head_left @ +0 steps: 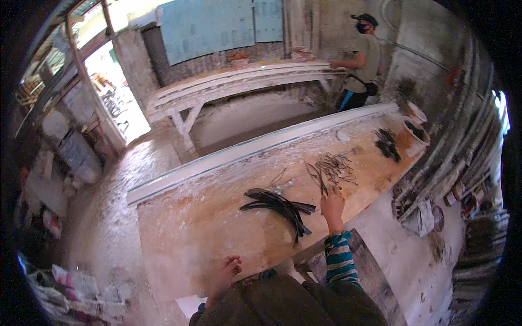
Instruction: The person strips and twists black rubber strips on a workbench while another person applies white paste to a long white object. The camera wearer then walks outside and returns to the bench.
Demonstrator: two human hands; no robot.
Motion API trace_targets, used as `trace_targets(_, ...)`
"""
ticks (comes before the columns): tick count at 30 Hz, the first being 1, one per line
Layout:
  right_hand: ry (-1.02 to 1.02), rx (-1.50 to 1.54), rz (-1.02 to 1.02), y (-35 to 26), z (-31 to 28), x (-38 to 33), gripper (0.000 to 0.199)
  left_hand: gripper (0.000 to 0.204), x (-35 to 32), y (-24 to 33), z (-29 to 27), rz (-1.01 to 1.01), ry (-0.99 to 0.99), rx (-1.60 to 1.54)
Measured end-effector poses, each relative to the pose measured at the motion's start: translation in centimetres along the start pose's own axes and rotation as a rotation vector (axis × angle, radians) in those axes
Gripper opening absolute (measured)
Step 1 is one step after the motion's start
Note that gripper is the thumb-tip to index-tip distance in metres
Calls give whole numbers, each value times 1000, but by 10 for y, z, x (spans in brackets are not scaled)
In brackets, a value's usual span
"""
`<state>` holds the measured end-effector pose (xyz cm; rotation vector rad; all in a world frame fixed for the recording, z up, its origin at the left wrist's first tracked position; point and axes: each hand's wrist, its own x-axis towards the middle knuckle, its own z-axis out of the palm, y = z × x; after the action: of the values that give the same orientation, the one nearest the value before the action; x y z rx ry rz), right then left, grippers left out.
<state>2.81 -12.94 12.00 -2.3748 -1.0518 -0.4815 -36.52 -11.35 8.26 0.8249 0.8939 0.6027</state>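
Note:
My right hand [333, 205], below a striped teal cuff, reaches over the wooden tabletop [185, 233]. Its fingers close around the near end of a dark, slim scissors-like tool [317, 175]; its exact kind is too small to tell. Just beyond lies a loose tangle of thin dark wire pieces [334, 167]. Left of that hand, a pile of black flat strips [277, 207] lies crossed on the wood. My left hand [230, 266] rests by the near edge with its fingers curled; whether anything is in them is hidden.
A long white moulding [261, 149] runs along the table's far edge. Dark scraps [387, 144] and a clay-coloured pot [412, 138] sit at the right end. Beyond stands a long white bench [234, 81], with a person [363, 65] beside it. Long poles [457, 146] lean at right.

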Motion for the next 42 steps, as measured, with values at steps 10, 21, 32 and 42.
trace_targets(10, -569, 164, -51, -51, 97, -54, 36, 19, -4, -24, -9, 37, 164, -106)
trace_targets(21, -384, 636, 1, -101, 80, -55, 20, 25, -98, -16, -101, 287, 248, -264)
trace_targets(32, -1765, 1214, -256, -391, -65, -301, 19, 54, -218, 33, -187, 353, 427, -206)
trace_targets(42, -2176, 1223, -449, -531, -72, -445, 15, 18, -318, 21, -304, 658, 911, -329)
